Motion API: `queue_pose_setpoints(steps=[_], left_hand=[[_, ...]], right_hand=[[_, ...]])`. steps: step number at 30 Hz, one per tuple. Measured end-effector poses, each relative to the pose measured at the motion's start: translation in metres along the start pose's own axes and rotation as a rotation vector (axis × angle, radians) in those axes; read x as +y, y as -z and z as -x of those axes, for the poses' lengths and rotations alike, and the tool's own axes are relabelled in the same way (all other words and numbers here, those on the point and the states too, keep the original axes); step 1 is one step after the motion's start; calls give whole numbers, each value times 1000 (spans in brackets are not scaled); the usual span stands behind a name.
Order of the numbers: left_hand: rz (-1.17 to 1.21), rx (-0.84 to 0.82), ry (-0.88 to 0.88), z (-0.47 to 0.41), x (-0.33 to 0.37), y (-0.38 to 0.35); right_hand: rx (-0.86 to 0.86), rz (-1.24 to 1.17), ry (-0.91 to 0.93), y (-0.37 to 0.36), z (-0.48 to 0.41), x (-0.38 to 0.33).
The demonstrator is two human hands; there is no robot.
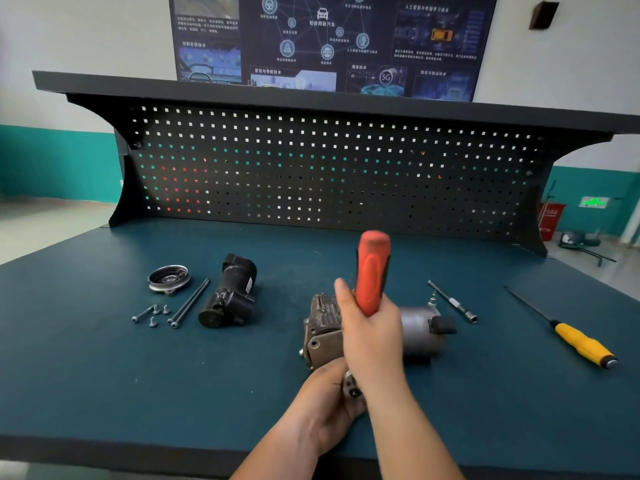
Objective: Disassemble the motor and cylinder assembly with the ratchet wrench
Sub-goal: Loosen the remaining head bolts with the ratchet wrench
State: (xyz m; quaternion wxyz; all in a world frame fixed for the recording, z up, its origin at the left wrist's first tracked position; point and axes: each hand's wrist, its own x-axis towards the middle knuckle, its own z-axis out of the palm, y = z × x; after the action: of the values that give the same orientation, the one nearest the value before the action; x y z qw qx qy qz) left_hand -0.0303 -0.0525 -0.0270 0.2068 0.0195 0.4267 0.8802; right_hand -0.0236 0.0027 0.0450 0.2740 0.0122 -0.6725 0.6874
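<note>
On the left of the tabletop (pixel 104 375), a round cover (pixel 169 278), screws (pixel 154 313), long bolts (pixel 190 303) and a black housing (pixel 230 292) are lying loose. In the middle, the left hand (pixel 325 396) is clasping the near end of the motor and cylinder assembly (pixel 323 327), and the right hand (pixel 372 330) is gripping the ratchet wrench (pixel 372 268) by its upright red handle. A fastener there is seemingly being loosened, which calls for swinging the handle while bracing the body.
</note>
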Motion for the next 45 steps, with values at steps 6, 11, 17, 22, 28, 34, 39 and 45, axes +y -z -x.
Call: queue_pose_setpoints(steps=[6, 11, 17, 22, 28, 34, 39, 45], left_hand=[[104, -24, -14, 3, 1, -1], [55, -50, -5, 4, 0, 1], [45, -41, 7, 3, 0, 3], [19, -40, -31, 4, -2, 3], [18, -18, -66, 5, -2, 1], [47, 46, -58, 4, -2, 2], [34, 81, -21, 2, 0, -2], [30, 56, -36, 2, 0, -4]], right_hand=[[38, -340, -68, 13, 3, -4], [153, -665, -130, 33, -10, -6], [230, -733, -186, 45, -14, 4], [300, -824, -259, 50, -18, 10], [400, -973, -312, 52, -17, 14], [370, -843, -185, 44, -8, 10], [278, -688, -146, 36, -15, 0], [-84, -256, -130, 22, -28, -13]])
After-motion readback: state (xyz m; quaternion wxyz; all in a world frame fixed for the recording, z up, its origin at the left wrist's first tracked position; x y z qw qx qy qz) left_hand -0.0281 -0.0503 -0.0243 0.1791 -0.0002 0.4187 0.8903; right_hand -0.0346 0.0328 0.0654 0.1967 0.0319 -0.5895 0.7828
